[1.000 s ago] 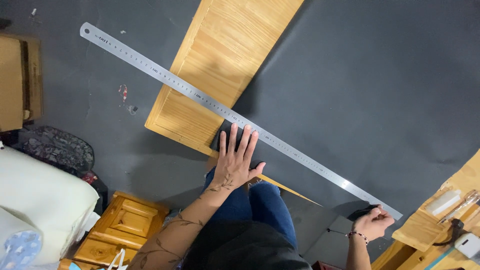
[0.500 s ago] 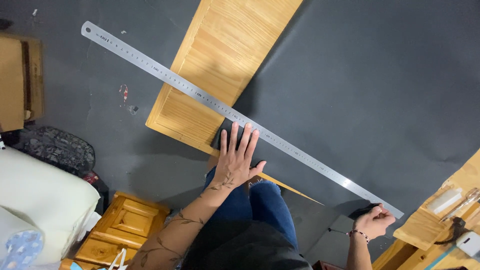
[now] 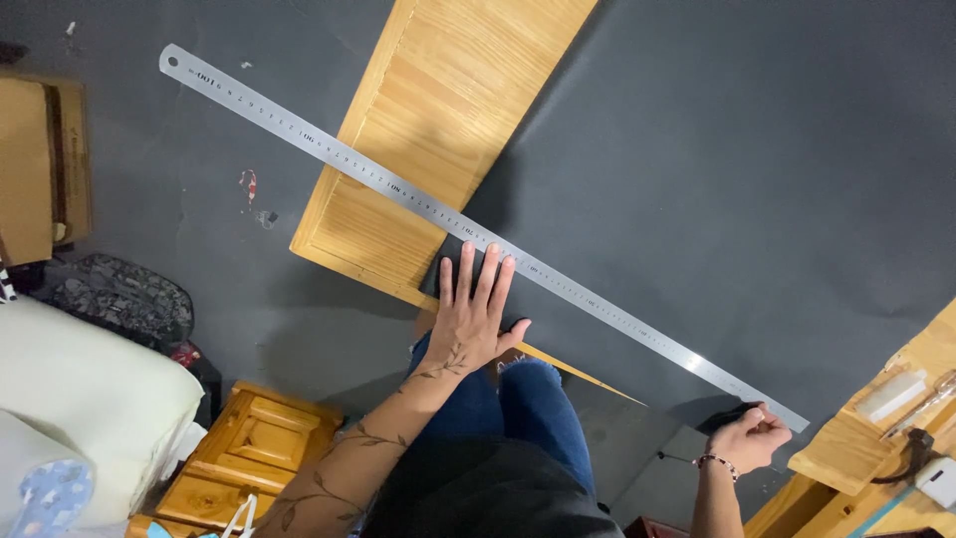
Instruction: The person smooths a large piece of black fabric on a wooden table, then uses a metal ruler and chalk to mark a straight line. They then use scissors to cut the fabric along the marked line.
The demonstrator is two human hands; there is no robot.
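A long steel ruler [image 3: 329,154] lies diagonally from upper left to lower right across a pale wooden board [image 3: 448,110] and a large dark grey sheet [image 3: 717,179]. My left hand [image 3: 476,309] lies flat, fingers spread, with its fingertips against the ruler's near edge where the sheet overlaps the board. My right hand [image 3: 749,438] is closed at the sheet's lower edge, just under the ruler's lower right end; it seems to grip something small and dark, which I cannot make out.
My knees in blue jeans [image 3: 518,399] are below the left hand. A small wooden cabinet door [image 3: 244,453] and a white cushion [image 3: 80,399] lie lower left, a cardboard box [image 3: 40,169] at far left. A wooden surface with small tools [image 3: 896,418] is at lower right.
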